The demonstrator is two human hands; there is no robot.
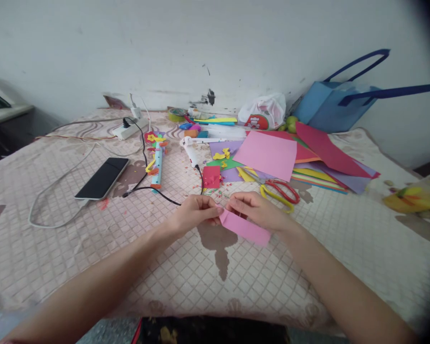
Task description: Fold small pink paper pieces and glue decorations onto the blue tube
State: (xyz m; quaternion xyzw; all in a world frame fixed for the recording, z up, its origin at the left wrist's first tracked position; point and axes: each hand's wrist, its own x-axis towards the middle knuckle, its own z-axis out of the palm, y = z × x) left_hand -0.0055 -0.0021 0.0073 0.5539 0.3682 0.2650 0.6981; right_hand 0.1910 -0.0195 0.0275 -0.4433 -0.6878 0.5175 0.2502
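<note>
A pink strip [245,228] is held at its left end, above the patterned tablecloth [186,272]. My left hand [197,210] pinches that end between thumb and fingers. Close beside it, the fingers of my right hand [256,209] are bent together at the strip's upper edge, and the strip runs below them to the right. Scissors with red and yellow handles [281,193] lie just beyond my right hand. A small red square [211,177] and paper scraps lie beyond both hands.
A white glue gun [190,152] with a black cord lies behind the hands. Left are a decorated blue stick [157,165], a phone [103,178] on a cable and a power strip [131,128]. Coloured sheets [268,154], a plastic bag [265,112] and a blue bag [329,107] are right.
</note>
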